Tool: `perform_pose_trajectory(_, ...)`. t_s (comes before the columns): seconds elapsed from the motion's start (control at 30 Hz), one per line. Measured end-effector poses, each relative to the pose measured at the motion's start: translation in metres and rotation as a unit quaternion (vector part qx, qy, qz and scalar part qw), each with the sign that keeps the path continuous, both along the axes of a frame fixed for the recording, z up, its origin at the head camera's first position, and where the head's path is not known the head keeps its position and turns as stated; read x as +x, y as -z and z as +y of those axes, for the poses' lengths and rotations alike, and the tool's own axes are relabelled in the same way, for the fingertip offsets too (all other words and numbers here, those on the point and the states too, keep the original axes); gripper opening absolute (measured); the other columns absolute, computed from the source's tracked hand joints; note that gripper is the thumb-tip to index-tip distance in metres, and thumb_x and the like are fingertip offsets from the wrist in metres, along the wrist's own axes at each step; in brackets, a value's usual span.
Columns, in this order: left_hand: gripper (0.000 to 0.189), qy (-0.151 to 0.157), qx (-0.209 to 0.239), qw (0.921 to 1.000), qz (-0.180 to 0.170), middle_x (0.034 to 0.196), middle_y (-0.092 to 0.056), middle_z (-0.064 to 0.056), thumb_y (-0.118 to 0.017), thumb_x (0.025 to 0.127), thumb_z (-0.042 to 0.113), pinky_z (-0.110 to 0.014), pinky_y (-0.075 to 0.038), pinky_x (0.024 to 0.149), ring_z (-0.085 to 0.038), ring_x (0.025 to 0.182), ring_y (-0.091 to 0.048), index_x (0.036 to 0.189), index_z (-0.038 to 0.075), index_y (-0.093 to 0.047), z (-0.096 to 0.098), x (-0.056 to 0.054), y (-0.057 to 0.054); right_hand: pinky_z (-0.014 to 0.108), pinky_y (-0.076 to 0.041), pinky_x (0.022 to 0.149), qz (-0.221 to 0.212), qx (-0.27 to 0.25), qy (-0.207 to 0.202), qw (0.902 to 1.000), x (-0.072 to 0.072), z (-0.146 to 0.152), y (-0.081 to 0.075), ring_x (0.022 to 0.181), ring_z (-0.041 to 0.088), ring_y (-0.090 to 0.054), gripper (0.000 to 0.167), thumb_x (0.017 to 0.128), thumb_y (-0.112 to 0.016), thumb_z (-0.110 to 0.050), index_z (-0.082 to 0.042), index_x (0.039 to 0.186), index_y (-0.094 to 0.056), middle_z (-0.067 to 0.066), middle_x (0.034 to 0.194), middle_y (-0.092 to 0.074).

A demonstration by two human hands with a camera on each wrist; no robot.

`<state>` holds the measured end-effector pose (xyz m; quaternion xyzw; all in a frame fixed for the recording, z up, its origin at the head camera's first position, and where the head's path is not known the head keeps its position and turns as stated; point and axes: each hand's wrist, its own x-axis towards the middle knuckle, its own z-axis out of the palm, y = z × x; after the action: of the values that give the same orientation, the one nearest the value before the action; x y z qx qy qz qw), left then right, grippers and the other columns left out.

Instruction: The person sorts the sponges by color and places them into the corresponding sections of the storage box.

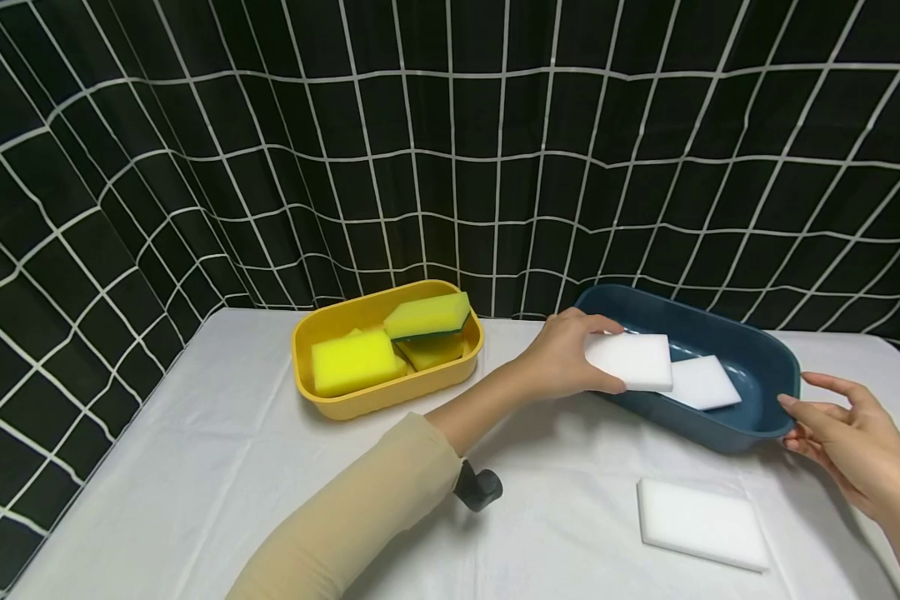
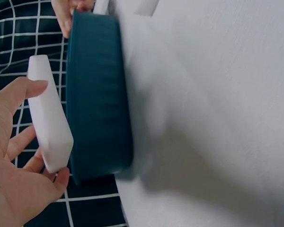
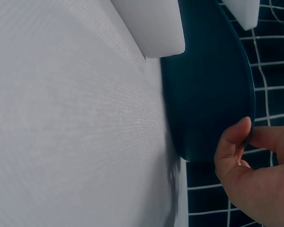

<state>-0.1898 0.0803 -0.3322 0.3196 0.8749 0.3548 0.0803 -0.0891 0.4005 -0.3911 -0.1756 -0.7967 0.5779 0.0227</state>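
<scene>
My left hand [image 1: 558, 360] grips a white sponge [image 1: 633, 362] between thumb and fingers, above the front left part of the blue tub [image 1: 762, 375]. In the left wrist view, this sponge [image 2: 49, 116] is held tilted beside the tub's wall [image 2: 98, 94]. Inside the tub lies another white sponge [image 1: 705, 383], partly covered by the held one. At the tub's right end, my right hand [image 1: 855, 446] pinches the rim, thumb on one side and fingers on the other, as the right wrist view also shows with the hand [image 3: 255, 172] on the tub's edge.
A third white sponge [image 1: 701, 525] lies flat on the white cloth [image 1: 555, 517], in front of the blue tub. Left of centre stands a yellow tub [image 1: 390, 400] with several yellow sponges [image 1: 354, 363] in it. A black curtain with white grid lines [image 1: 450, 167] hangs behind.
</scene>
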Motion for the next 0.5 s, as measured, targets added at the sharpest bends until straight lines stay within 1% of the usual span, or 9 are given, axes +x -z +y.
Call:
perform_pose_trajectory(0.03, 0.065, -0.001, 0.0, 1.0, 0.002, 0.134, -0.064, -0.005, -0.091, 0.083, 0.026, -0.013, -0.039, 0.087, -0.012, 0.119, -0.048, 0.142, 0.015, -0.068, 0.0, -0.001, 0.0, 0.017, -0.058, 0.059, 0.001, 0.004, -0.001, 1.0, 0.0, 0.0, -0.001, 0.064, 0.004, -0.062, 0.06, 0.111, -0.053, -0.018, -0.029, 0.158, -0.018, -0.016, 0.076, -0.063)
perform_pose_trajectory(0.13, 0.064, -0.001, 0.003, 1.0, 0.007, 0.134, -0.064, -0.005, -0.091, 0.083, 0.025, -0.012, -0.038, 0.086, -0.012, 0.118, -0.048, 0.141, 0.015, -0.068, 0.003, -0.004, 0.001, 0.017, -0.058, 0.058, 0.003, -0.015, 0.002, 0.9999, 0.0, -0.001, -0.001, 0.063, 0.004, -0.063, 0.06, 0.11, -0.054, -0.017, -0.031, 0.157, -0.02, -0.015, 0.076, -0.063)
perform_pose_trajectory(0.23, 0.064, 0.0, 0.005, 0.9999, 0.015, 0.133, -0.065, -0.004, -0.09, 0.083, 0.029, -0.011, -0.037, 0.086, -0.01, 0.117, -0.048, 0.142, 0.015, -0.067, 0.006, -0.007, 0.001, 0.017, -0.058, 0.058, 0.006, -0.025, 0.003, 0.9997, 0.001, -0.001, -0.001, 0.062, 0.004, -0.063, 0.06, 0.11, -0.055, -0.016, -0.031, 0.157, -0.021, -0.015, 0.075, -0.063)
perform_pose_trajectory(0.3, 0.064, 0.001, 0.008, 0.9997, 0.023, 0.132, -0.066, -0.003, -0.09, 0.084, 0.031, -0.011, -0.037, 0.084, -0.009, 0.115, -0.048, 0.142, 0.014, -0.067, 0.008, -0.009, 0.002, 0.017, -0.058, 0.057, 0.006, -0.035, 0.005, 0.9994, 0.001, -0.001, -0.001, 0.062, 0.005, -0.063, 0.059, 0.11, -0.055, -0.015, -0.035, 0.154, -0.023, -0.014, 0.075, -0.063)
perform_pose_trajectory(0.5, 0.065, -0.016, 0.01, 0.999, 0.04, 0.132, -0.066, -0.003, -0.087, 0.086, 0.038, -0.01, -0.037, 0.081, -0.008, 0.112, -0.049, 0.142, 0.013, -0.066, 0.017, -0.013, 0.002, 0.018, -0.058, 0.057, 0.008, -0.04, 0.003, 0.9992, 0.0, 0.001, 0.001, 0.062, 0.005, -0.063, 0.058, 0.11, -0.056, -0.016, -0.036, 0.154, -0.023, -0.014, 0.075, -0.064)
